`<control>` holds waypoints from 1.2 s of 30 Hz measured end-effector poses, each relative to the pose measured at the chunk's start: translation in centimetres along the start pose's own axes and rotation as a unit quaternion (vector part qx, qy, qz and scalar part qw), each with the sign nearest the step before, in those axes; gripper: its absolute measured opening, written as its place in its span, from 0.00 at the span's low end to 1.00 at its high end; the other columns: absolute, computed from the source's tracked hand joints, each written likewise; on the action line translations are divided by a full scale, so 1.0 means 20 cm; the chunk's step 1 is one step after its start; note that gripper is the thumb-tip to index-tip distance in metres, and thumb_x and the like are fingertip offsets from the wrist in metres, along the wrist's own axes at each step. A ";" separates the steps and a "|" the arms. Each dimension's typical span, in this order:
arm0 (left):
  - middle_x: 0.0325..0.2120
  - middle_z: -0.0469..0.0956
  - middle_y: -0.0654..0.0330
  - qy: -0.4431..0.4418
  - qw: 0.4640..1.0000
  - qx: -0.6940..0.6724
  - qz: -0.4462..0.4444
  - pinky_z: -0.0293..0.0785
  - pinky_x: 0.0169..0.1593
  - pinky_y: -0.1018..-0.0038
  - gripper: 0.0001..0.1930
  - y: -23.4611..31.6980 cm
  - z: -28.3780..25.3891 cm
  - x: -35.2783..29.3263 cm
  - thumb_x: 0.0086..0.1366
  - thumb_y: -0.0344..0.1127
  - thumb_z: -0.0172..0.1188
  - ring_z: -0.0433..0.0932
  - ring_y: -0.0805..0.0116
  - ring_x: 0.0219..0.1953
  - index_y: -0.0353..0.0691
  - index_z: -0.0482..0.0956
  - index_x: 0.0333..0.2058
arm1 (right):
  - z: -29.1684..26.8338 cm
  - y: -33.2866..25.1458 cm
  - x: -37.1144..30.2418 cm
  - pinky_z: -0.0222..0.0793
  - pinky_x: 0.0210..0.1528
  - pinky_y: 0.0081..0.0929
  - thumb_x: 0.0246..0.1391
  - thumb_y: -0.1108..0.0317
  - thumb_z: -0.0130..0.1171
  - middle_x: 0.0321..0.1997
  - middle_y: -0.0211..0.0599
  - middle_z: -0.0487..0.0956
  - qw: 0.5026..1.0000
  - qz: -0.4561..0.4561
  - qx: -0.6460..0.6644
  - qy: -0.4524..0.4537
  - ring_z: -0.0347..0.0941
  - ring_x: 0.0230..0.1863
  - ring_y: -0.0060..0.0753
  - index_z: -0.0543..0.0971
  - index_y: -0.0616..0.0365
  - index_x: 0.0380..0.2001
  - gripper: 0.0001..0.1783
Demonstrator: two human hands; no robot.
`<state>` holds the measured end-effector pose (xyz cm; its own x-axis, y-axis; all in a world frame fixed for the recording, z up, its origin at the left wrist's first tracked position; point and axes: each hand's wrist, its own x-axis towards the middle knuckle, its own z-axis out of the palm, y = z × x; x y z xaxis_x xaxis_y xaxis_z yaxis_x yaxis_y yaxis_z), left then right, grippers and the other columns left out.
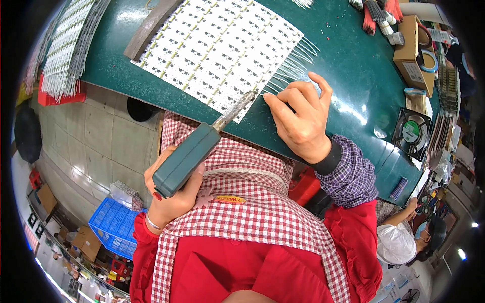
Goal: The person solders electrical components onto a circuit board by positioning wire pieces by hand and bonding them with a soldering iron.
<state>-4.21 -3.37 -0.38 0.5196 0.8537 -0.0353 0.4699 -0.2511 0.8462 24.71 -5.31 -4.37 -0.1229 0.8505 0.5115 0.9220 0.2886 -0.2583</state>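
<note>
Toward 12 o'clock, a white panel of small circuit boards (pixel 217 50) lies flat on the green tabletop (pixel 348 65), one corner jutting past the near edge. Thin pale wires (pixel 298 58) fan out from its side toward 1 o'clock. At that same side is the metal tip of a soldering iron (pixel 189 156), whose dark green handle slants back toward 8 o'clock; whether the tip touches the panel is too small to tell. The left hand (pixel 177 206), at 8 o'clock, is wrapped firmly around that handle. The right hand (pixel 301 121), at 2 o'clock, reaches beside the tip with its fingers bent and its foremost fingertip by the wires; I cannot tell whether a wire is pinched there.

Farther out, a dark grey bar (pixel 151 30) lies along the panel's edge at 11 o'clock. Upright boards (pixel 70 45) stand at 10 o'clock, above a red tray (pixel 60 96). A cardboard box (pixel 411 58) sits at 2 o'clock, a black fan (pixel 411 132) at 3. On the floor at 8 o'clock is a blue crate (pixel 112 230); a co-worker (pixel 399 242) sits toward 4.
</note>
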 end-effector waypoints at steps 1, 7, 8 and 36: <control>0.35 0.83 0.48 0.008 1.000 -0.004 0.008 0.79 0.35 0.68 0.10 -0.01 0.00 0.00 0.53 0.21 0.68 0.83 0.54 0.31 0.28 0.83 0.36 | 0.00 0.00 0.00 0.63 0.61 0.52 0.36 0.76 0.71 0.27 0.23 0.74 1.000 0.000 0.000 -0.001 0.74 0.37 0.30 0.85 0.51 0.34 0.16; 0.36 0.84 0.56 0.076 0.991 -0.107 -0.019 0.75 0.32 0.72 0.15 0.02 0.01 -0.02 0.62 0.25 0.70 0.79 0.70 0.29 0.31 0.82 0.48 | -0.01 0.00 0.01 0.63 0.61 0.52 0.36 0.76 0.71 0.27 0.23 0.74 1.000 0.001 0.001 -0.003 0.74 0.37 0.30 0.85 0.52 0.33 0.16; 0.36 0.84 0.56 0.077 0.991 -0.111 -0.013 0.75 0.32 0.72 0.15 0.02 0.01 -0.02 0.62 0.25 0.70 0.79 0.70 0.29 0.31 0.82 0.48 | -0.02 0.01 0.01 0.63 0.61 0.52 0.36 0.76 0.71 0.27 0.23 0.74 1.000 -0.002 -0.006 -0.001 0.74 0.37 0.30 0.85 0.52 0.33 0.16; 0.38 0.84 0.64 0.138 0.946 -0.252 -0.153 0.75 0.38 0.75 0.12 -0.09 0.06 0.18 0.59 0.32 0.74 0.81 0.75 0.35 0.34 0.84 0.38 | 0.20 0.65 0.50 0.66 0.41 0.38 0.48 0.74 0.67 0.33 0.36 0.74 0.988 0.051 -0.139 0.036 0.71 0.41 0.42 0.81 0.57 0.29 0.04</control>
<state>-2.36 -0.33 -2.66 0.1766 0.9550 -0.2383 0.1321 0.2169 0.9672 33.98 8.69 -6.02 -0.0078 0.8329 0.5534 0.9948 0.0626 -0.0802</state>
